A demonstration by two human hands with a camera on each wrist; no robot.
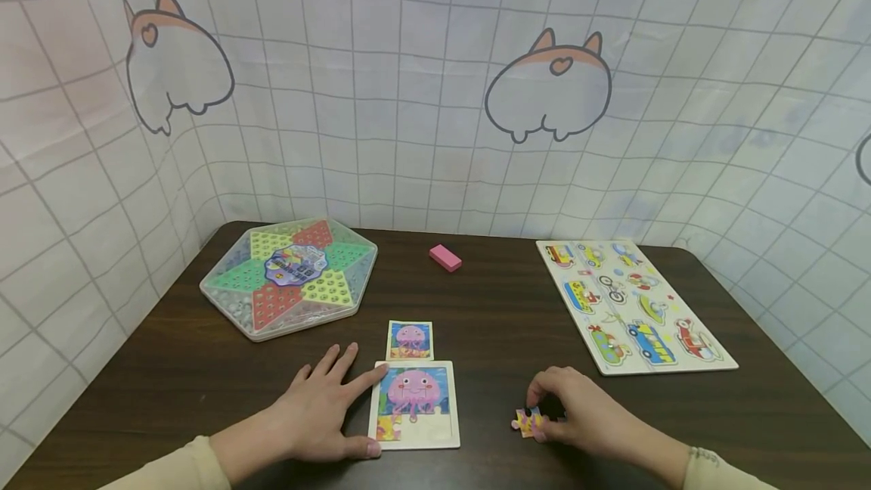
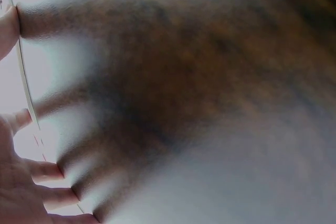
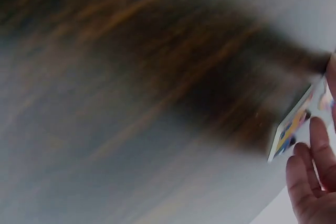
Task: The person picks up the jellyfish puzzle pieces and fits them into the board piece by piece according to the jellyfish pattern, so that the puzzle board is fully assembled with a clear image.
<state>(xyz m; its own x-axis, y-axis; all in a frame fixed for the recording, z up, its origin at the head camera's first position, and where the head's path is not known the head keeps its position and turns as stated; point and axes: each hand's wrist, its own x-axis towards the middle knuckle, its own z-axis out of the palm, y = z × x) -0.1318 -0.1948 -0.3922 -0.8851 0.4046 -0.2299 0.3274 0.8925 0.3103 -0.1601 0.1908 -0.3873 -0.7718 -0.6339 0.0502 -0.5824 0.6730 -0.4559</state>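
A jellyfish jigsaw puzzle in a white frame lies near the table's front; its lower right shows bare tray. My left hand is spread flat on its left side, thumb at the lower left corner and index fingertip at the upper left. In the left wrist view the left hand's fingers are straight and apart. To the right of the frame, my right hand pinches a yellow and purple jigsaw piece between thumb and fingers, low over the table. The right hand's fingers partly cover that piece.
A small jellyfish picture card touches the frame's top edge. Behind it lie a hexagonal Chinese checkers set at left and a pink block. At right is a white vehicle puzzle board. A patterned curtain surrounds the dark table.
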